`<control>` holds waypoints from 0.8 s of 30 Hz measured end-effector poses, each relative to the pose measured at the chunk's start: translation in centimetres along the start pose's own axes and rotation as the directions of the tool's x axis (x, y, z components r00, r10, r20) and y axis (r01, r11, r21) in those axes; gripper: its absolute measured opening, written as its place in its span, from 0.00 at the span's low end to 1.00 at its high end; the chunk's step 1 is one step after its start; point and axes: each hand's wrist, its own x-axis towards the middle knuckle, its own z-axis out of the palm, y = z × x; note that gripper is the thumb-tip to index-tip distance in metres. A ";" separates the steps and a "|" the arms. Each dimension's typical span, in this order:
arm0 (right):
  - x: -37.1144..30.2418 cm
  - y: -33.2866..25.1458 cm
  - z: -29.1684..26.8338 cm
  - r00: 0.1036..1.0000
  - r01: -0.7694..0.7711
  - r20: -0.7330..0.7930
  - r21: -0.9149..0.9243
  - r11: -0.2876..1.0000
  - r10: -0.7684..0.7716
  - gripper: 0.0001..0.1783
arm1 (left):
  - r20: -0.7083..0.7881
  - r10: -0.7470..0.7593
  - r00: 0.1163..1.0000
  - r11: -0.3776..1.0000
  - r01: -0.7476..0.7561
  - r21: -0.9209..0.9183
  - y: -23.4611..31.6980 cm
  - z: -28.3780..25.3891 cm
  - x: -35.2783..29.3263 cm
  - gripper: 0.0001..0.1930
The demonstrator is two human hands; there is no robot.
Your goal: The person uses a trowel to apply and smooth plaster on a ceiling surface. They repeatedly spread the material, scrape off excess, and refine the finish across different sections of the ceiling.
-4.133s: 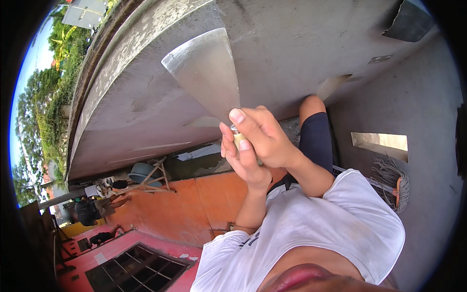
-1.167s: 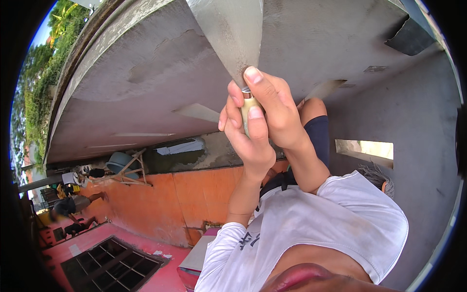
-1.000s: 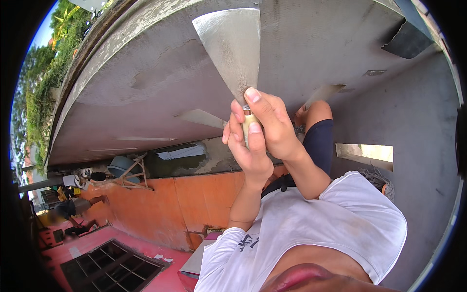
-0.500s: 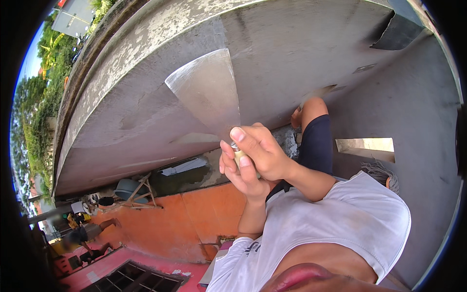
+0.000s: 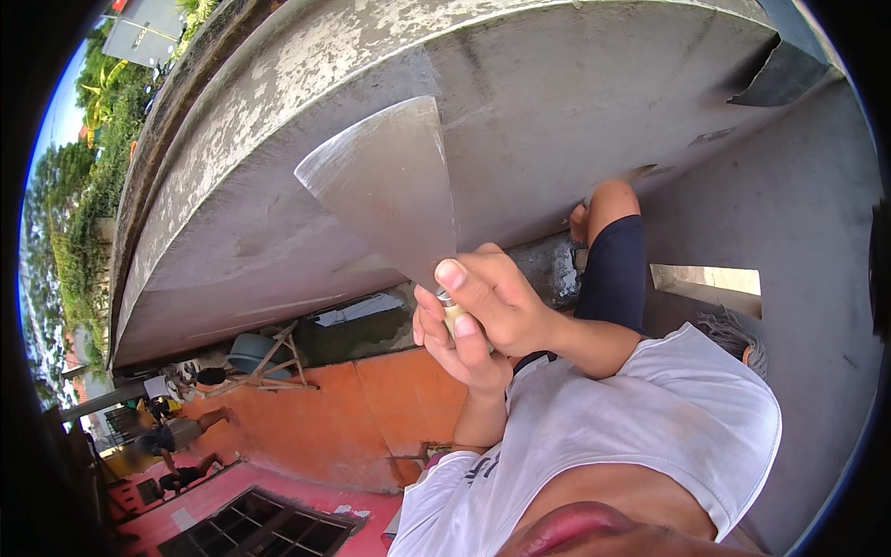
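A wide putty knife with a fan-shaped metal blade [image 5: 390, 181] is held up in front of a grey plastered wall. Its pale handle [image 5: 454, 318] sits mostly hidden among my fingers. My left hand [image 5: 471, 360] is closed round the handle from below, thumb along it. From the other side, my right hand [image 5: 512, 302] also grips the tool, with its thumb pressed where blade meets handle. Whether the blade touches the wall I cannot tell. Some right-hand fingers are hidden behind the tool.
The grey wall [image 5: 575, 102] curves along the top, with a worn ledge. A dark bent sheet [image 5: 784, 72] juts from it at upper right. Another wall at right has a slot opening [image 5: 710, 281] near grey mop strings [image 5: 738, 336]. A basin on a wooden stand [image 5: 278, 362] and people stand farther off.
The putty knife's blade has swung slightly to the left, and both hands have shifted a little with it. The view has moved slightly. Both hands keep their grip.
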 end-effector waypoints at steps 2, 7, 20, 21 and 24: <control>1.0 -1.0 0.2 1.000 0.022 0.008 0.034 0.999 -0.022 0.26 | 0.017 0.005 1.000 1.000 -0.006 0.030 0.3 -0.3 0.2 0.36; -0.3 0.4 0.3 1.000 -0.011 -0.015 0.060 0.998 0.012 0.26 | 0.054 -0.013 0.998 0.997 0.008 0.079 0.7 -0.6 0.0 0.34; 0.1 -1.0 0.2 0.997 -0.061 0.042 0.092 0.994 0.057 0.26 | 0.093 0.012 0.996 0.997 -0.019 0.074 0.8 -0.7 -0.3 0.34; -0.2 -0.4 0.0 0.998 -0.056 0.034 0.103 0.993 0.053 0.26 | 0.105 0.030 0.994 0.994 -0.040 0.098 0.8 -0.8 -0.3 0.33; -0.2 0.8 0.6 0.998 -0.065 -0.001 0.170 0.983 0.066 0.27 | 0.085 0.014 0.996 0.996 -0.021 0.090 0.9 -0.9 -0.1 0.33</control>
